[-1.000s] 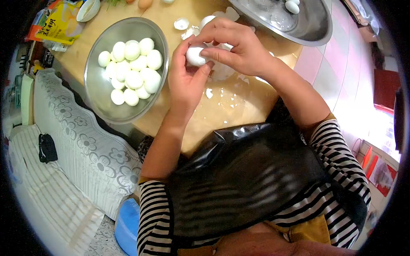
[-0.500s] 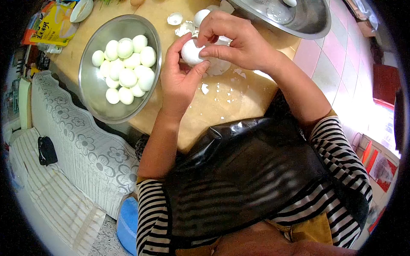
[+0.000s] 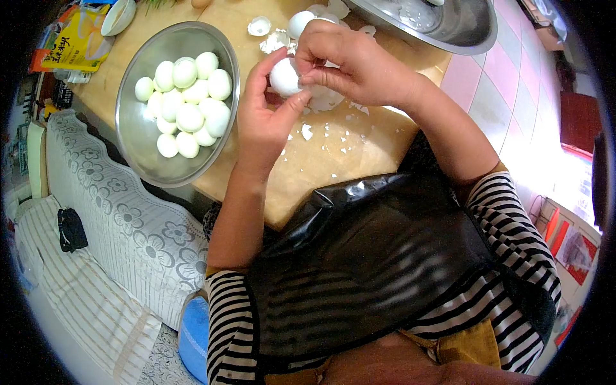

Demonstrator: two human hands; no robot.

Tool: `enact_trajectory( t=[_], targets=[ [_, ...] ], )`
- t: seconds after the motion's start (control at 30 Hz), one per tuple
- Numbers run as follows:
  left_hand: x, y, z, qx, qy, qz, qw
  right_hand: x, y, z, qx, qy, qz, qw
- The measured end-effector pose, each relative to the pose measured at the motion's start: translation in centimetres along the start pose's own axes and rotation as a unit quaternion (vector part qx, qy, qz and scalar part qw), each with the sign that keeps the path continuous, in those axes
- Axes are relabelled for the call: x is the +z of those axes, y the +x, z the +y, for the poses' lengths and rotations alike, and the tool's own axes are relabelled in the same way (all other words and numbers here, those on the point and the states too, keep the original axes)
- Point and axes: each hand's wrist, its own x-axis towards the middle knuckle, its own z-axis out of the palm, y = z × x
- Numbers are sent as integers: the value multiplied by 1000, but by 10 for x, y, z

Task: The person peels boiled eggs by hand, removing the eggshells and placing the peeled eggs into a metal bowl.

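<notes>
My left hand (image 3: 262, 106) holds a white egg (image 3: 284, 78) between thumb and fingers, above the wooden table. The thumb and fingers of my right hand (image 3: 346, 63) are pinched together against the egg's right side, at its shell. Whether a loose piece is between those fingertips is hard to make out. Broken eggshell (image 3: 274, 42) lies just beyond my hands, and small shell bits (image 3: 307, 132) are scattered below them. Another white egg (image 3: 300, 24) sits behind my right hand, partly hidden. To the left, a metal bowl (image 3: 138, 144) contains several smooth, peeled eggs (image 3: 189, 117).
A second metal basin (image 3: 471, 40) stands at the table's (image 3: 289, 199) far right corner. At the back left are a yellow packet (image 3: 80, 42) and a small pale bowl (image 3: 119, 16). A sofa (image 3: 122, 199) with a patterned cover runs along the left, and tiled floor lies to the right.
The right fingertips have closed into a tighter pinch at the egg's side. The egg stays in my left hand, and the whole view has shifted slightly.
</notes>
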Motion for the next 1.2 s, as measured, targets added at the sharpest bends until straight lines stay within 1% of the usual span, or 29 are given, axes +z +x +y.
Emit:
enact_trajectory(
  t=[0.03,0.17,0.23,0.27,0.33,0.37,0.43,0.47,0.53,0.77,0.87,0.93,0.97,1.03,1.13,1.2],
  targets=[
    [2,0,2,-16,-30,13,999,2,0,1,-20,-17,14,1000],
    [2,0,5,-8,-78,33,996,5,-3,6,-12,-64,46,997],
    [3,0,8,-19,-93,29,995,6,-4,5,103,-22,50,993],
    [2,0,8,-19,-93,28,995,8,-5,5,104,-22,51,993],
    [3,-1,7,-16,-65,26,997,11,-4,5,65,-31,92,993],
    [3,-1,6,-17,-66,25,997,11,-3,4,66,-31,92,993],
    [2,0,4,-9,-70,16,997,11,-3,0,23,-41,120,992],
    [3,0,4,-9,-70,15,997,11,-3,0,24,-41,121,992],
    [3,0,6,-16,-65,9,998,11,-4,0,-15,-59,113,992],
    [4,-2,6,-26,-56,8,998,11,-6,2,-57,-76,101,990],
    [1,-1,2,-12,-23,-3,1000,8,-5,1,-37,-49,73,995],
    [1,-2,1,-18,-13,-13,1000,5,-6,1,20,9,21,1000],
    [1,-2,1,-18,-14,-13,1000,4,-6,1,20,9,21,1000],
    [1,-2,1,-29,-9,-16,999,3,-6,0,61,21,-16,998],
    [5,-2,0,-37,-48,-9,998,4,-6,0,71,14,-2,997],
    [4,-2,-2,-37,-44,-2,998,5,-6,0,82,7,13,997]
  ],
)
